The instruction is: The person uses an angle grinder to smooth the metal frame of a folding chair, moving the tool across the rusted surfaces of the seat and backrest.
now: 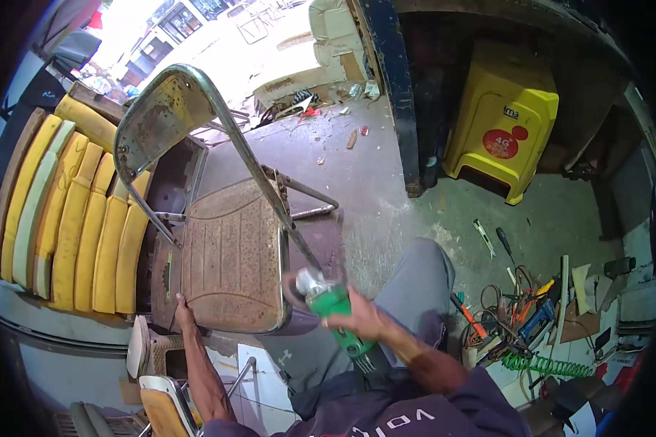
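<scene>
By rusty chair [233, 251] — right hand [358, 319] wrapped around green grinder [330, 300]; left hand [185, 315] — hold unclear.

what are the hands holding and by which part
Right hand: a green angle grinder, by its body. Left hand: at the edge of the rusty chair seat, grip unclear.

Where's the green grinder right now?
In the head view, the green angle grinder is just below the middle, held in the person's right hand, beside the right edge of the rusty metal chair.
</scene>
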Demonstrator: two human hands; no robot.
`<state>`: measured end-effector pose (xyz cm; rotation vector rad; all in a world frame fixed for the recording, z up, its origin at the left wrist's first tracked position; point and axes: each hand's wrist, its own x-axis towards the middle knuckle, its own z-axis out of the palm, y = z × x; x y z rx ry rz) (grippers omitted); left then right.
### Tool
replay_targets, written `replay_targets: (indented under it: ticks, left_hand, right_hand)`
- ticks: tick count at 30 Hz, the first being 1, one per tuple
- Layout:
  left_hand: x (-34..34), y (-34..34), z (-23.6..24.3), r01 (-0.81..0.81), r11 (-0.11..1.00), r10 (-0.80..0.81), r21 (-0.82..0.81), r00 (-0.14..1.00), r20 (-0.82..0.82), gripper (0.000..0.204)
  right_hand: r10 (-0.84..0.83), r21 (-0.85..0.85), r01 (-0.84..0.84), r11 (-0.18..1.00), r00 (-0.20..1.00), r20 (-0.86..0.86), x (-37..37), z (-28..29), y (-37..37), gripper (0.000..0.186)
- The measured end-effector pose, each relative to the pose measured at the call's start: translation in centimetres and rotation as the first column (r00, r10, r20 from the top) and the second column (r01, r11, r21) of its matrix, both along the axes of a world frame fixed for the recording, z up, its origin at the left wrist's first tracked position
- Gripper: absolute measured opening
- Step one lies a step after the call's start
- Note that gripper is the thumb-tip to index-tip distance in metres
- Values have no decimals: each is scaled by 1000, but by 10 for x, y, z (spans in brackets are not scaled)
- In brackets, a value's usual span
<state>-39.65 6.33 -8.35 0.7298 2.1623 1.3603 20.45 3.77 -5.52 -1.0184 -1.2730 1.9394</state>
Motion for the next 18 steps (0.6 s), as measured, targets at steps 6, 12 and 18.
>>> replay_targets:
  ticks: [6,12,18]
  left_hand:
    - [21,14,-5,-47,999,47,7,999,-25,58]
    - [-12,4,-6,74,992,-79,98,995,54,59]
    - [5,7,10,-41,993,29,-109,993,-113,59]
  right_hand:
    - [-123,73,120,990,991,44,-5,2,7,84]
    - [-21,192,39,981,995,-94,-9,-20,-5,81]
    - [-169,64,167,984,985,30,-12,9,26,75]
